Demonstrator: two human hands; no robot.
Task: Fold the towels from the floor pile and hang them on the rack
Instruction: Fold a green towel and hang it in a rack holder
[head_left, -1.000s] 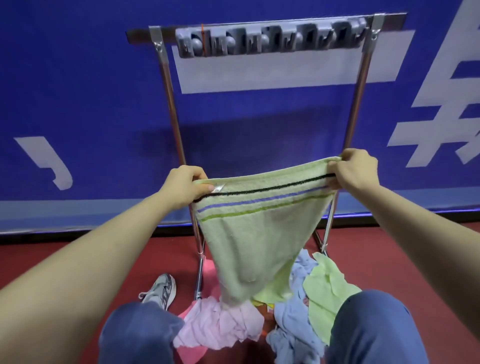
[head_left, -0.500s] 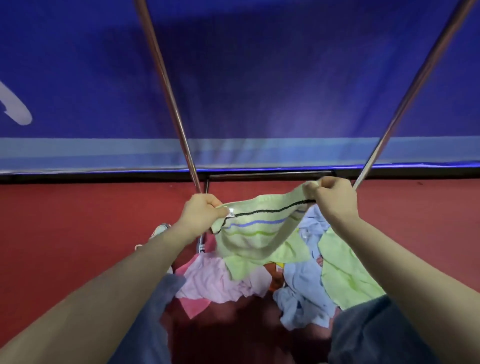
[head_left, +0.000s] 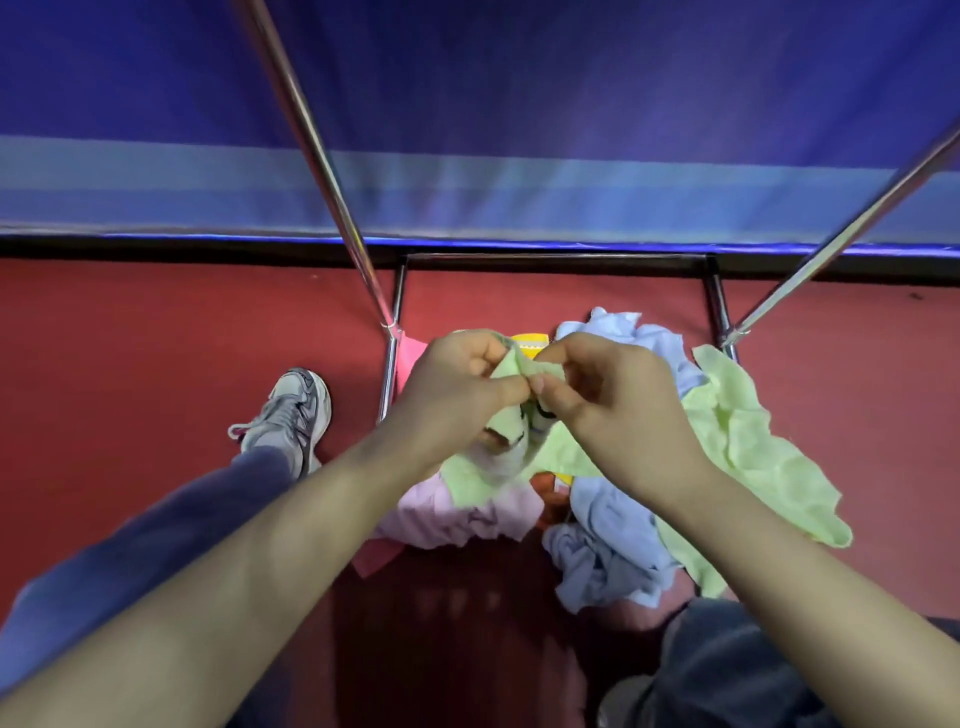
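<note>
Head view: the left hand (head_left: 457, 384) and the right hand (head_left: 597, 395) meet at the centre of the frame. Each pinches the top edge of a pale green towel (head_left: 519, 452) between thumb and fingers, with the two held corners brought together. The towel hangs doubled beneath the hands, down toward the pile (head_left: 467, 514) on the red floor (head_left: 156, 338); I cannot tell whether it rests on it.

It looks soft, light and quite limp, so it will likely sag and slide out of line unless it is held at the corners, along the hemmed edge where a dark stripe shows.

A crumpled blue towel (head_left: 608, 545) and a second green towel (head_left: 753, 457) lie in the pile at lower right. The rack (head_left: 314, 150) runs up out of the top of the frame on two slanting poles — its hanging bar is out of view. A grey shoe (head_left: 291, 410) stands at centre left.

No brand, label or writing can be read, and the blue banner (head_left: 519, 104) behind shows only a paler band.
</note>
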